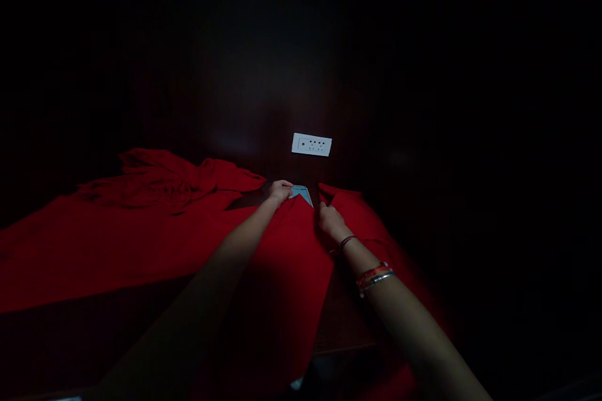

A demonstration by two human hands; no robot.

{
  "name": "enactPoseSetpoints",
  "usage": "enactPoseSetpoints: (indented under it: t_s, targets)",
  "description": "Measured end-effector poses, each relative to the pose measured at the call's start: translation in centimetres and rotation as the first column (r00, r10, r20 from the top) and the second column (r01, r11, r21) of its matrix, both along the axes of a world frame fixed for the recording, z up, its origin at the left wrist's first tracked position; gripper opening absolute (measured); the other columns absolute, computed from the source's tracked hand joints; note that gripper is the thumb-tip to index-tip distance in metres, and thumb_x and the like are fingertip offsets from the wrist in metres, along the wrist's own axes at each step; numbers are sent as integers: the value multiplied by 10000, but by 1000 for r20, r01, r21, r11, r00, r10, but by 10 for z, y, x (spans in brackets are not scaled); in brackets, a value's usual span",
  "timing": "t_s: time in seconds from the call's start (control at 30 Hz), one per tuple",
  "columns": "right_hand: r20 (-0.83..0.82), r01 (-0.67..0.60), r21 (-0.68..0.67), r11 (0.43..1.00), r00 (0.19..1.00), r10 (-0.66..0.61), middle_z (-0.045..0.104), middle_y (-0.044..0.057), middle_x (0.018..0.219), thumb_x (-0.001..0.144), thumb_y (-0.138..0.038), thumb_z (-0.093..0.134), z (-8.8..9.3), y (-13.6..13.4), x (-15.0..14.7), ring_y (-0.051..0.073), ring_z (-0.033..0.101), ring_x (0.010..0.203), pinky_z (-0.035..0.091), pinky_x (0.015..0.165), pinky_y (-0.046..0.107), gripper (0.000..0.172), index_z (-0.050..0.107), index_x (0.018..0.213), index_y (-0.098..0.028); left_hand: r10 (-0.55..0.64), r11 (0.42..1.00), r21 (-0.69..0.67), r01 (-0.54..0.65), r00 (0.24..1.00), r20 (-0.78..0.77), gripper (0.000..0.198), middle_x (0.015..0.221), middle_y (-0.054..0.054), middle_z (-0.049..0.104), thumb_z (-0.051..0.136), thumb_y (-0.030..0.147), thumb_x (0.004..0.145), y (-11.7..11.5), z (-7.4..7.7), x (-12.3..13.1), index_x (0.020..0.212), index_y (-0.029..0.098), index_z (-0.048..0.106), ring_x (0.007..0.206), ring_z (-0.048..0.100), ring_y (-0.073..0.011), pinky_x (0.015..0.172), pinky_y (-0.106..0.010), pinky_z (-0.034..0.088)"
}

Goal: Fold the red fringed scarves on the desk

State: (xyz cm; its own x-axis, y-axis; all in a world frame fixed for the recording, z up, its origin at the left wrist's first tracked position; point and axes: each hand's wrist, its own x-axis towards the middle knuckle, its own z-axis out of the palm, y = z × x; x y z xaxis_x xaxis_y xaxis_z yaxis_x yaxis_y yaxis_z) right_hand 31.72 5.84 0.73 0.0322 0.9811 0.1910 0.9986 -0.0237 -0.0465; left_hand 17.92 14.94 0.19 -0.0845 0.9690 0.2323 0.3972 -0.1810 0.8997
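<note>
A large red cloth [282,276] is spread over a dark surface and hangs down at its front. My left hand [281,191] is closed, with its fingertips at the left edge of a small light-blue flat piece [301,192]. The cloth partly covers this piece, so its kind cannot be made out. To the right, my right hand [332,220] is closed with its fingers at the edge of another red cloth part [355,210]. The dim light hides whether both red parts belong to one cloth. Bracelets ring my right wrist and forearm.
A white wall socket plate [311,145] sits on the dark back wall, just above my hands. More red cloth [174,182] lies in a crumpled heap at the left. The dark surface's front edge [345,349] shows below. Darkness hides both sides.
</note>
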Motion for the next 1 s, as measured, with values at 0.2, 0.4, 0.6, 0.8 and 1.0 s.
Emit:
enactPoseSetpoints:
  t_s: [0.2,0.4,0.6,0.8,1.0]
  targets:
    - [85,-142,129,981,988,132,437,131,1073,801,-173,305,-15,-14,-13,205,409,974,348,791,309,304,433,1075,-143,3,1000,-30,-9,979,-201,118,576,-22,566,570,194,610,-21,-6,-16,505,159,527,680,529,-155,594,-215,371]
    - [-81,-189,83,978,977,196,485,137,1046,818,-223,307,-7,16,-12,173,453,959,334,812,247,314,455,1072,-111,-276,934,-330,137,864,-421,264,353,34,409,683,287,451,-65,-10,-33,396,185,445,498,481,-139,451,-200,305]
    - [-131,-194,38,980,972,198,506,104,1065,782,-228,406,7,57,-22,162,459,983,334,816,216,313,482,1066,-123,-201,961,-258,99,891,-407,222,382,51,383,594,248,573,-87,-8,-42,454,186,418,474,441,-113,420,-193,281]
    - [-129,-188,180,966,969,213,354,134,1219,819,-317,293,-11,39,-35,200,315,1115,263,898,301,432,337,1199,-115,-137,980,-196,43,856,-498,166,563,-7,516,580,282,612,-86,-9,-50,549,186,460,662,516,-170,565,-225,337]
    - [-142,-318,-106,942,943,302,99,60,1356,736,-609,187,-36,-23,-35,279,20,1218,102,933,478,659,124,1290,-257,-255,965,-226,135,690,-677,496,836,-74,550,577,495,543,-125,-14,-71,910,184,457,790,517,-233,633,-271,369]
